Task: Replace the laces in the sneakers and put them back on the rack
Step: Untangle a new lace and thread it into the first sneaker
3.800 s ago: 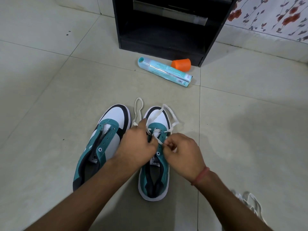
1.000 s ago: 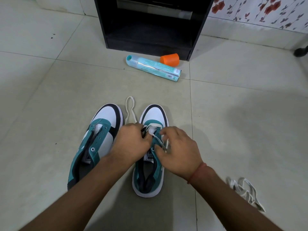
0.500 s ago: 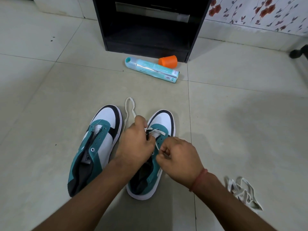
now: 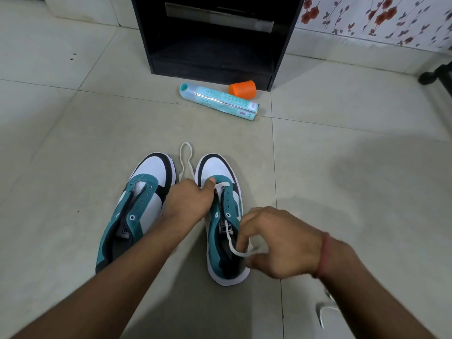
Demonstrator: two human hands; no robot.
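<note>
Sneakers on glossy pale floor tiles (image 4: 73,143), toes toward a black rack (image 4: 215,45). Left sneaker (image 4: 139,206): teal suede-like upper, smooth white toe, black trim, eyelets bare. Right sneaker (image 4: 220,216): same build, flat white lace (image 4: 231,243) crossing its lowest eyelets. Left hand (image 4: 189,204) curled against the right sneaker's eyelet row, thumb on the teal edge near the toe. Right hand (image 4: 281,243) pinching the lace end above the shoe opening, lace pulled in a slack curve. One lace loop lies between the two toes. Second white lace (image 4: 322,311) bunched by the right forearm. Teal cylindrical can (image 4: 220,101) lying flat just before the rack, orange cap (image 4: 242,89) beside it.
</note>
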